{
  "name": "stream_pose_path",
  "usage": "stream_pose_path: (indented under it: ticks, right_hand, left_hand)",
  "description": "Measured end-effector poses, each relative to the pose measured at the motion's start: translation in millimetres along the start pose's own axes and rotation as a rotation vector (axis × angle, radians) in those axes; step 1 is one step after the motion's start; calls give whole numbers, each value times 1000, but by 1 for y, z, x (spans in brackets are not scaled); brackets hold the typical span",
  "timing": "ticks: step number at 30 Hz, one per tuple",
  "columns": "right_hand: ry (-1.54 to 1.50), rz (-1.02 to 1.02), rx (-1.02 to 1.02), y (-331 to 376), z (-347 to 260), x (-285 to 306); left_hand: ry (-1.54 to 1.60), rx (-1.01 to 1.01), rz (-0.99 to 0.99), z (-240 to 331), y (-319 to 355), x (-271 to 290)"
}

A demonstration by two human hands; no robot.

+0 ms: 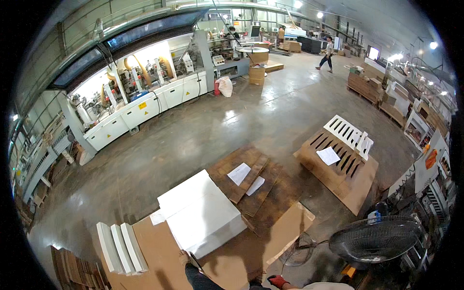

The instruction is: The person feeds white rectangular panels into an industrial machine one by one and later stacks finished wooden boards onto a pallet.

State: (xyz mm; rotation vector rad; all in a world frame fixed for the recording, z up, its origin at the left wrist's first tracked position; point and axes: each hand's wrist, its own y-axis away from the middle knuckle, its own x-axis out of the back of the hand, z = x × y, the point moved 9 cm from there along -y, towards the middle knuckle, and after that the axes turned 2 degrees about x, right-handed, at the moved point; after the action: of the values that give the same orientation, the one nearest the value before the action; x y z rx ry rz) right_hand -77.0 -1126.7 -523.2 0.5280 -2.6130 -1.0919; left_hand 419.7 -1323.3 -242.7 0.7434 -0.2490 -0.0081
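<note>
A stack of white panels (193, 203) lies at the lower middle on brown sheets. At the stack's near left corner is my left hand (184, 258), below it a dark sleeve. Its fingers are small here but appear bent around the panel edge. My right hand (256, 278) is low in the picture, just right of the stack's near side; its fingers are mostly hidden. A thin dark line runs beside my left hand, too small to name. Close to my right hand is a red-gloved hand (278, 281) of another person, with a pale sleeve.
Curved white pieces (122, 249) stand at left. Brown boards (249, 181) with papers lie beyond the stack. White slotted panels (349, 135) rest on a brown sheet at right. A large black fan (377, 239) stands lower right. A long white machine (154, 101) lines the back left.
</note>
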Motion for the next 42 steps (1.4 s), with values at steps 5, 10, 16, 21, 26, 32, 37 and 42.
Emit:
stream_pose_path:
  ticks: [5,10,16,21,26,32,37,42]
  right_hand:
    - [-297,106,38,13,5,15]
    - [-215,91,41,-6,55,31]
    - [-64,333,109,32,78,91]
    - [86,265,41,50,126,124]
    - [-2,169,-32,44,76,105]
    - [-241,127,-103,50,60,87]
    - [-271,182,-138,42,25,96]
    - [15,-47,-124,39,-21,94]
  left_hand:
    - [-36,-32,-3,4,49,-41]
    - [-51,8,26,-12,116,-63]
    - [-41,98,111,-65,180,-55]
    - [29,238,197,-144,244,-38]
    - [86,352,272,-211,317,-32]
    - [140,340,210,-286,403,-94]
    - [358,239,238,-297,436,-166]
    - [761,244,345,-347,486,-265]
